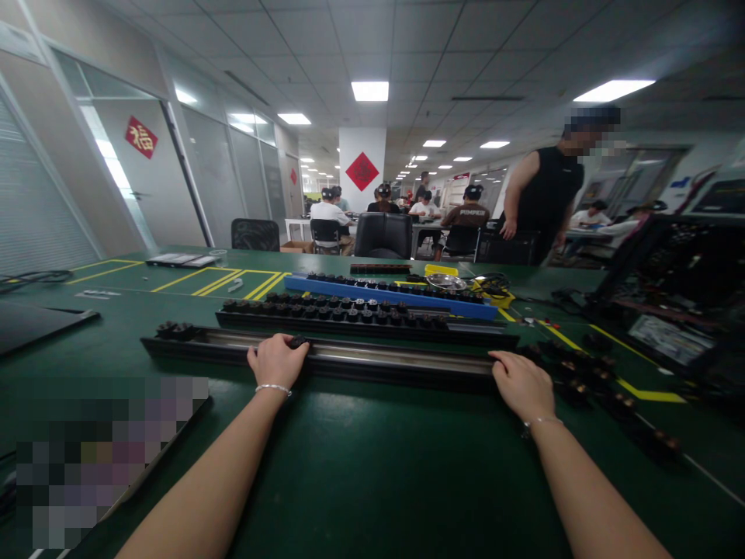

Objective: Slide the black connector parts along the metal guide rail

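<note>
A long black channel (396,362) with a bare metal inside lies across the green table in front of me. My left hand (276,361) is closed at its left half, with the fingers on a small black round part (299,341) in the channel. My right hand (525,383) grips the channel near its right end, fingertips over the far edge. Several black socket-like parts (175,331) sit in the channel's left end. Behind it stands a second black channel (466,332) filled with rows of such parts. Farther back is a blue channel (407,296) holding more of them.
Loose black parts (617,404) lie scattered on the right of the green table (372,473). A metal dish (447,282) and yellow tray (441,270) stand at the back. Dark equipment (680,287) rises at right. A person (544,194) in black stands beyond the table.
</note>
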The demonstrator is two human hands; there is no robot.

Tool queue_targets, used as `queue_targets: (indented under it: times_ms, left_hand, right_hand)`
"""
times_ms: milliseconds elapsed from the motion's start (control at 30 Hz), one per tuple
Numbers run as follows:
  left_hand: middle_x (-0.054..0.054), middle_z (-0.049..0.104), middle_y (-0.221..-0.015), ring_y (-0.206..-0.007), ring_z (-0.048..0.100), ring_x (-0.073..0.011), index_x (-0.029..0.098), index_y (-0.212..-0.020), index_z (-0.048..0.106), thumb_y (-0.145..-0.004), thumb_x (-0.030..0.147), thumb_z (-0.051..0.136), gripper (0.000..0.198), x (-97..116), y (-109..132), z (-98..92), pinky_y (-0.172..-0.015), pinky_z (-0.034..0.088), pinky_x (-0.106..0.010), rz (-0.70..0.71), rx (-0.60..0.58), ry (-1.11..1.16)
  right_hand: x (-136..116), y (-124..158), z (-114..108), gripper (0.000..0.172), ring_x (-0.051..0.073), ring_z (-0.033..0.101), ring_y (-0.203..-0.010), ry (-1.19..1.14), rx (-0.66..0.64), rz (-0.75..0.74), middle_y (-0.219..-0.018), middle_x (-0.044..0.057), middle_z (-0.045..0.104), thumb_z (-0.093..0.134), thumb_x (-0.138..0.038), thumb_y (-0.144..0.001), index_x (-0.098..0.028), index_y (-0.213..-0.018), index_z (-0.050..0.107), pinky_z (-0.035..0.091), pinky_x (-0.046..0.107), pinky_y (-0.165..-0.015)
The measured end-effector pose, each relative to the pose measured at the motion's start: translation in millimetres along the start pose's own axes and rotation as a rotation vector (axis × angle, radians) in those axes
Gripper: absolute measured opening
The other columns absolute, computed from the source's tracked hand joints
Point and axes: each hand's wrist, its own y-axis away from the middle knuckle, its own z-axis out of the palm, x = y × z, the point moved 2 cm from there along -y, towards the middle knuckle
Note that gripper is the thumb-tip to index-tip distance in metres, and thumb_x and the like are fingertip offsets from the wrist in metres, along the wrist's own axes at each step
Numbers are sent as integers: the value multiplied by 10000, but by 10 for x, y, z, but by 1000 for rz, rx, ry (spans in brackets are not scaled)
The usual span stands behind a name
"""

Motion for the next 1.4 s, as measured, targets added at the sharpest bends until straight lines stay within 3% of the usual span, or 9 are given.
queue_targets:
  times_ms: [1400]
  left_hand:
    - [-84,670,-901,-987,557,-274,199,-826,629,-697,528,530,367,106,82,55,-1002,240,-470,131,14,9]
  right_hand:
    - [-12,-7,-12,412,208,526,-1079,-6,-10,-5,-1141,30,624,304,-273,-809,-221,-1044,639,398,377,-872]
